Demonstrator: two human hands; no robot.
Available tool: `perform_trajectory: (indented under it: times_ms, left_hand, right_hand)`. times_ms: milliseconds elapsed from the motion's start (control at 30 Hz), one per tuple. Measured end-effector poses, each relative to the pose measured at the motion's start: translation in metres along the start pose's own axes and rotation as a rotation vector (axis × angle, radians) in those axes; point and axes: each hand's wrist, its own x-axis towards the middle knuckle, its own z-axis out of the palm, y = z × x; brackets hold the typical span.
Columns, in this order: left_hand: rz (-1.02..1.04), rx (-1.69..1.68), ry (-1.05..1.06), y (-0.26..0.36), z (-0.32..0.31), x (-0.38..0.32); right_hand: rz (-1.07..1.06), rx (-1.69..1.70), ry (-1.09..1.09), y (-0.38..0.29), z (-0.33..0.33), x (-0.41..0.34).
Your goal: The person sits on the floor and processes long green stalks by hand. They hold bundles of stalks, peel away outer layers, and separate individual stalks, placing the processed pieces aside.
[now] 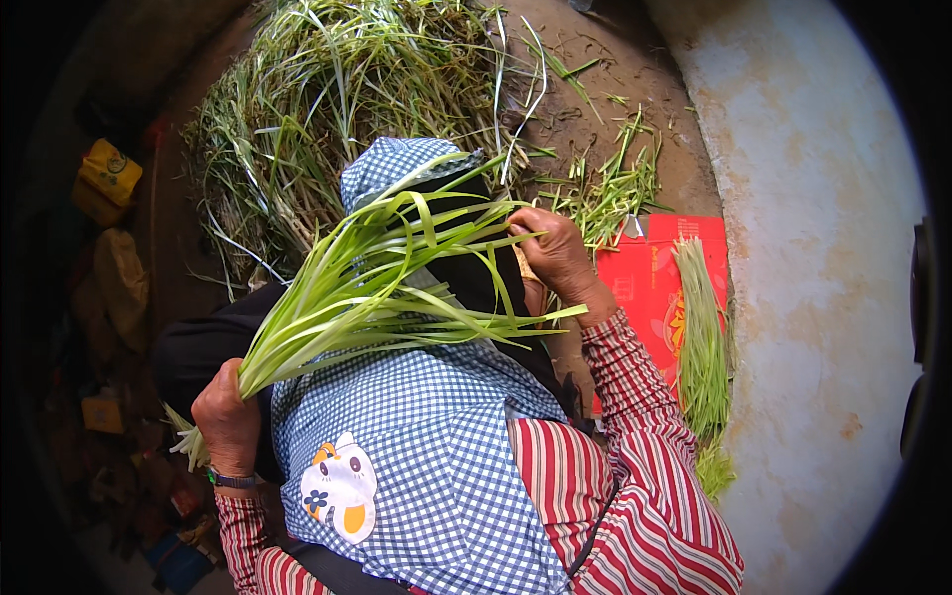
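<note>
My left hand [227, 420], at the lower left, is closed around the pale lower part of a bunch of long green leaves [349, 297], likely garlic chives. Their pale stem ends stick out below the fist. The leaves fan up and right across my lap, over the blue checked apron [416, 416]. My right hand [554, 249] is at the leaf tips, thumb and fingers pinched together on the tip of a leaf. A large heap of uncleaned green stalks [327, 97] lies on the floor beyond my knees.
On the right, a neat bundle of stalks [699, 342] lies on flattened red cardboard [632, 279]. Cut leaf scraps [610, 193] are scattered on the brown floor [632, 82]. A pale wall [803, 297] curves along the right. Yellow containers [108, 178] and clutter stand in shade on the left.
</note>
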Motion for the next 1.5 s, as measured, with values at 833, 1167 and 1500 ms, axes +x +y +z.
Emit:
perform_trajectory:
  times_ms: [833, 1167, 1500]
  left_hand:
    - [0.027, -0.196, 0.035, -0.006, -0.016, 0.003]
    - [0.085, -0.254, 0.150, -0.001, -0.033, 0.005]
    - [0.038, -0.166, 0.218, -0.031, -0.032, -0.023]
  right_hand:
    - [-0.605, -0.167, -0.367, -0.263, -0.011, -0.002]
    - [-0.735, -0.336, -0.497, -0.290, 0.115, 0.021]
    - [-0.664, -0.364, -0.557, -0.283, 0.107, 0.023]
